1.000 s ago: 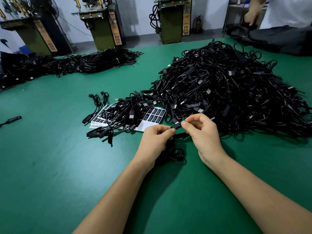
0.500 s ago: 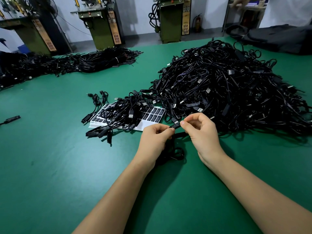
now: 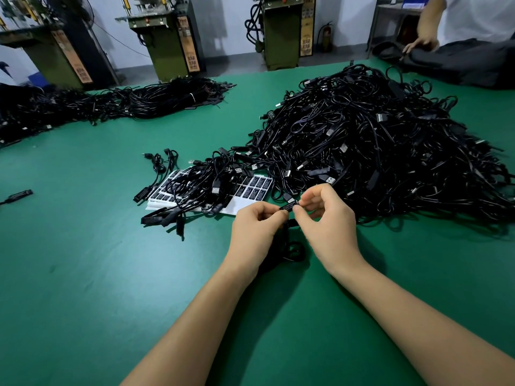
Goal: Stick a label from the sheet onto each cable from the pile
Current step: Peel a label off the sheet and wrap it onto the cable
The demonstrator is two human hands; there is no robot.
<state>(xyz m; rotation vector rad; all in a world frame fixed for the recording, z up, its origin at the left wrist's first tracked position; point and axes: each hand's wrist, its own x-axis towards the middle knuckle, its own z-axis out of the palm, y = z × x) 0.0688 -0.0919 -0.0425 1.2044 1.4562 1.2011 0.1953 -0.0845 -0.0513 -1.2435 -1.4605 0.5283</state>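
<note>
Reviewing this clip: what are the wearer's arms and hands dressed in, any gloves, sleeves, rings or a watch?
Nothing shows on either: the left hand and right hand are bare, with no gloves and no rings visible. Both forearms are uncovered down to the bottom edge of the picture, with no sleeve, watch or wristband in sight. Short, unpainted fingernails show on the right hand.

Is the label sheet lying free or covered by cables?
Partly covered. A bunch of black cables lies across the label sheet; only its right part and left corner show.
</note>
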